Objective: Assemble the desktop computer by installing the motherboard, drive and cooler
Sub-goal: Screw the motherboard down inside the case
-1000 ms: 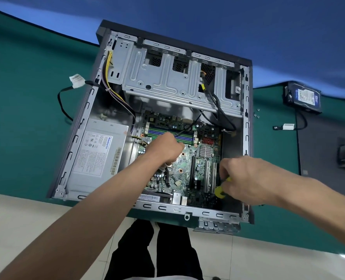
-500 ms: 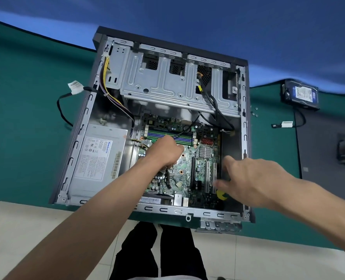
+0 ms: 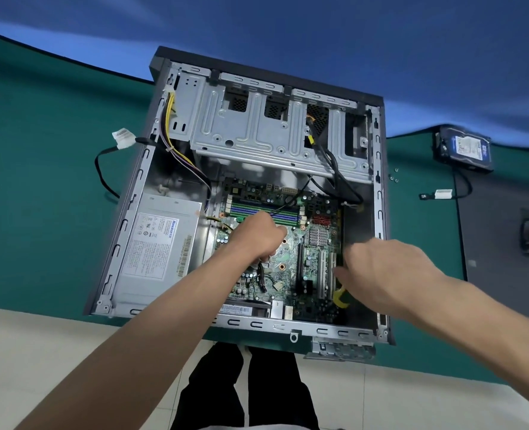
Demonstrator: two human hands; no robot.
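Inside the case (image 3: 378, 212), both hands' grips on the motherboard (image 3: 316, 243): cannot tell.

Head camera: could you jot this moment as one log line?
motherboard in case | left hand on board | right hand at board edge

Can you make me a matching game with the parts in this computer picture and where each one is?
Things:
1. power supply
2. motherboard
3. hard drive
4. drive cage

Places:
A. on the green mat, outside the case, to the right
B. at the far end of the case, a bare metal frame
C. lying in the case, under both hands
D. inside the case, along its left side

Pairs: 1-D, 2-C, 3-A, 4-B
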